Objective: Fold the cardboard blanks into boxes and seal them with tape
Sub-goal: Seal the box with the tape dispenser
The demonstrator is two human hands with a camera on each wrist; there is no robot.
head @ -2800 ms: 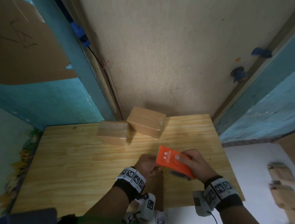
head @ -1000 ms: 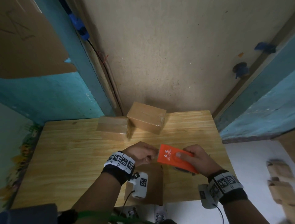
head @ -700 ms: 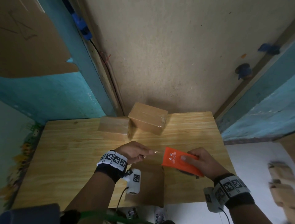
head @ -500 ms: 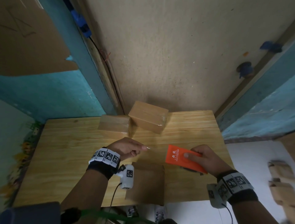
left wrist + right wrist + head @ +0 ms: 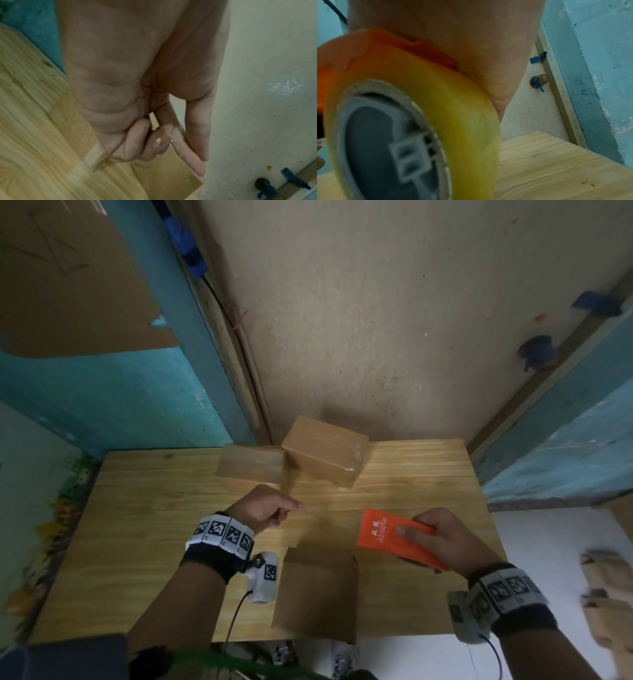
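Note:
My right hand point(image 5: 428, 534) grips an orange tape dispenser point(image 5: 383, 534) above the table's right half. Its yellowish tape roll point(image 5: 453, 108) fills the right wrist view. My left hand point(image 5: 293, 506) hovers to the dispenser's left, thumb and forefinger pinching the end of a clear tape strip point(image 5: 178, 135). The strip itself hardly shows in the head view. A brown cardboard box point(image 5: 315, 594) lies at the table's near edge, between and below both hands. Neither hand touches it.
Two taped boxes point(image 5: 251, 465) point(image 5: 325, 455) stand side by side at the back of the wooden table point(image 5: 137, 525), against the wall. Blurred cardboard pieces point(image 5: 609, 594) lie on the floor at the right. A door knob point(image 5: 539, 80) sticks out of the wall.
My left hand has moved left, away from the dispenser, still pinching the tape end. The right hand and dispenser have shifted slightly right. The gap between the hands has widened.

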